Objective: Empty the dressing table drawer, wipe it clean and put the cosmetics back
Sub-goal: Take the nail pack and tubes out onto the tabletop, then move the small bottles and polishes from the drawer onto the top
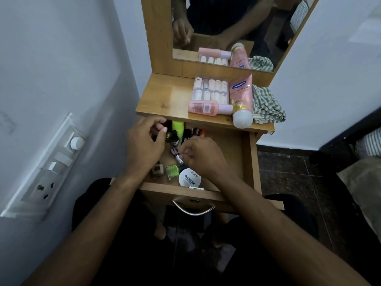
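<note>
The wooden drawer is pulled out and holds several small cosmetics: a white round nail polish remover tub, a green polish bottle, a beige bottle and a neon green tube at the back. My right hand pinches a small silver-capped polish bottle in the drawer's middle. My left hand hovers over the drawer's left side with its fingers curled around small dark bottles; what it grips is hidden. On the tabletop lie a clear box of bottles, a pink bottle, a pink Vaseline tube and a striped cloth.
A mirror stands behind the tabletop. A switch and socket panel is on the white wall at the left. Dark tiled floor and a bed edge lie to the right. The drawer's metal handle faces me.
</note>
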